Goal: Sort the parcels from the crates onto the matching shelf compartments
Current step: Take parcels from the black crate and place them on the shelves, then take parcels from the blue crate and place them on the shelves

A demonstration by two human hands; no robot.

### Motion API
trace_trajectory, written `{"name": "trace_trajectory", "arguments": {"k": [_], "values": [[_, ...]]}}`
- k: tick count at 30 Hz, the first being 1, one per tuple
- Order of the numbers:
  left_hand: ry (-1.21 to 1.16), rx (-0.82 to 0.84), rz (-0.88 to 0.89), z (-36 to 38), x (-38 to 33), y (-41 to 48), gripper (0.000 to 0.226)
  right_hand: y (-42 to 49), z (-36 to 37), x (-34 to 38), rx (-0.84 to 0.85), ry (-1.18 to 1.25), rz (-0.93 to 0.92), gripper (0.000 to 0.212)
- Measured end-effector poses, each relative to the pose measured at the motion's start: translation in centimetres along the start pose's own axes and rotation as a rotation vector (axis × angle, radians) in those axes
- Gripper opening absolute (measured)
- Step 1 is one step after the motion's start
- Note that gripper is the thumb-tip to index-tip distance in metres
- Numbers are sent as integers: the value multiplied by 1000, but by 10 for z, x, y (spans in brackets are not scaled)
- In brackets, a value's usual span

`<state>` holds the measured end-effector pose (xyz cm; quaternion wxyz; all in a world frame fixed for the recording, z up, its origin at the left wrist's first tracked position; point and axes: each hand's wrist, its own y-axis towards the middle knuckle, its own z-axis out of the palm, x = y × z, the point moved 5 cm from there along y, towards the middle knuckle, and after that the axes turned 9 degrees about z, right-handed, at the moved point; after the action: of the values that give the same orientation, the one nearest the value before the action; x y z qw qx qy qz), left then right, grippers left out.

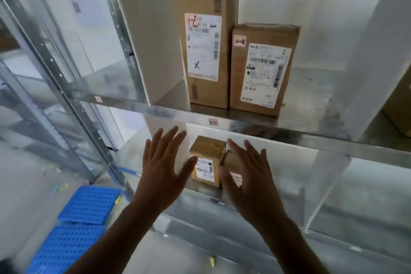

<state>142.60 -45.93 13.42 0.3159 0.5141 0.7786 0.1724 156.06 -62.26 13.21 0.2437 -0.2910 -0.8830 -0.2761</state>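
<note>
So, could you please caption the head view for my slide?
Open left hand and right hand flank a parcel on the lower shelf; two 1-2 boxes stand above.

Parcel stockroom: metal shelving (pixel 244 125), labelled cartons (pixel 263 69).

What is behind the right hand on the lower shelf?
A second brown parcel stands there, close beside the small labelled parcel. The right hand covers most of it, so its label cannot be read.

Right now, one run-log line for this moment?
left hand open | right hand open | small parcel between them on lower shelf | contact unclear
</note>
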Motion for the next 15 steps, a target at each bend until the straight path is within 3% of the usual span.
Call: {"name": "trace_trajectory", "arguments": {"k": [6,15], "values": [[102,246,-249,0,47,-133,67,-43,94,9,392,-69,-14,76],[163,280,-575,-93,113,-309,72,-137,205,100,684,-222,-116,71]]}}
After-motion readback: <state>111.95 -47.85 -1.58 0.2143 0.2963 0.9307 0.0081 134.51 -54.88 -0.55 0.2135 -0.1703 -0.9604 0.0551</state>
